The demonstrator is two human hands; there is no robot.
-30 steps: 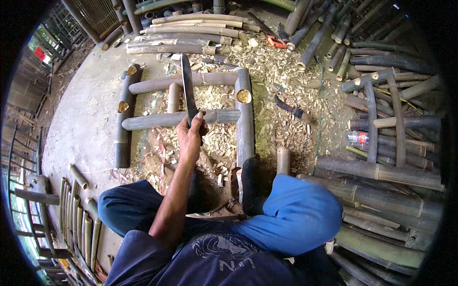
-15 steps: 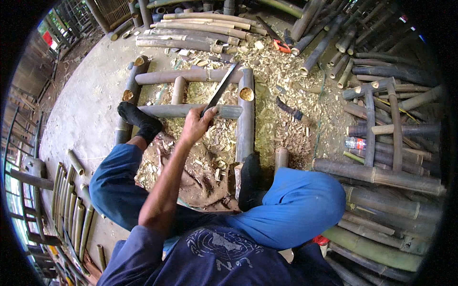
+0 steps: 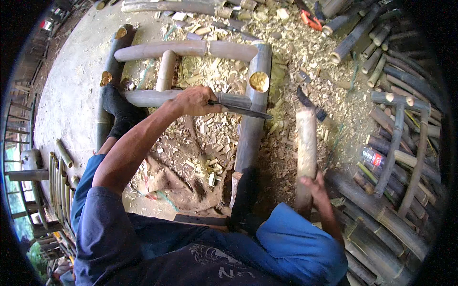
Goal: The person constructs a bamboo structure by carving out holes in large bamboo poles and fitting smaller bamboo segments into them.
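Observation:
My left hand (image 3: 200, 101) is closed round the handle of a knife (image 3: 248, 112). Its blade points right and lies at the right bamboo post (image 3: 250, 136), below a round cut hole (image 3: 259, 81) full of pale chips. Beneath that hand runs the lower rail (image 3: 148, 98) of a bamboo frame, whose upper rail (image 3: 186, 48) is farther off. My right hand (image 3: 313, 188) grips the lower part of a thick, pale wooden club (image 3: 307, 138), held upright beside my right knee. My black-socked left foot (image 3: 119, 107) is against the left post (image 3: 117, 55).
Wood chips (image 3: 286, 62) litter the ground. A curved dark-bladed tool (image 3: 305, 100) lies beyond the club, and an orange-handled saw (image 3: 311, 21) farther back. Bamboo poles (image 3: 381, 200) and a small bamboo frame (image 3: 396, 148) crowd the right, with a plastic bottle (image 3: 373, 157). Sacking (image 3: 176, 186) lies in front.
The knife has swung from pointing far and upward to pointing right over the right post. My right hand has come into view with the club. The view has shifted closer to the frame.

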